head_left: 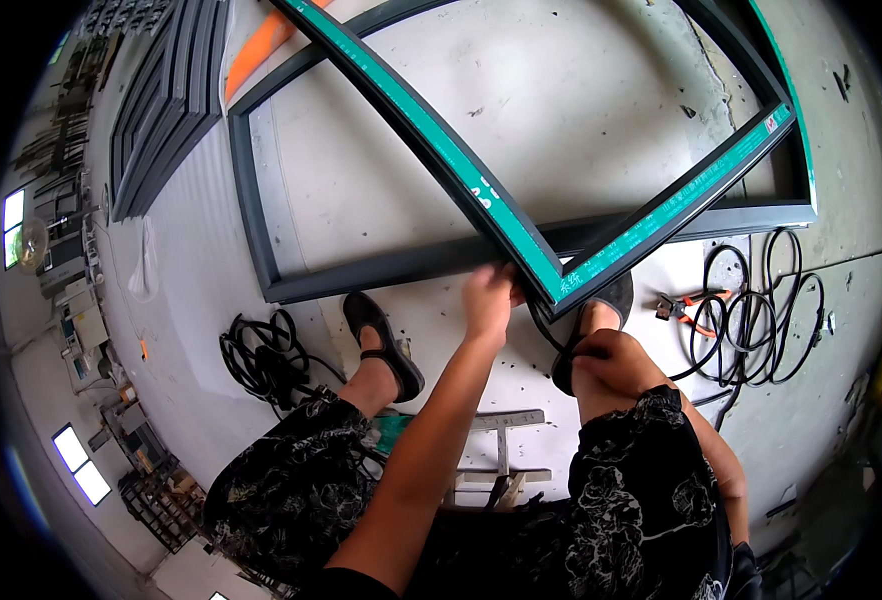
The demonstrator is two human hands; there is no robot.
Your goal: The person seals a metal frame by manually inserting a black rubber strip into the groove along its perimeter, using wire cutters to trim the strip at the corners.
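A dark window frame with green protective film (441, 155) lies tilted over a second dark frame (361, 272) on the floor, one corner pointing towards me. My left hand (489, 303) is closed at the near edge of the green-filmed frame, left of that corner; its fingertips are partly hidden. A thin black rubber strip (549, 332) runs from beneath the corner towards my right hand (616, 362). That hand is closed on the strip, fingers curled, just above my right ankle.
Orange-handled pliers (696, 308) lie beside a loose coil of black strip (761, 325) on the right. Another black coil (271, 360) sits near my left foot. A metal stand (503, 440) is between my legs. Dark frames (166, 110) are stacked at the far left.
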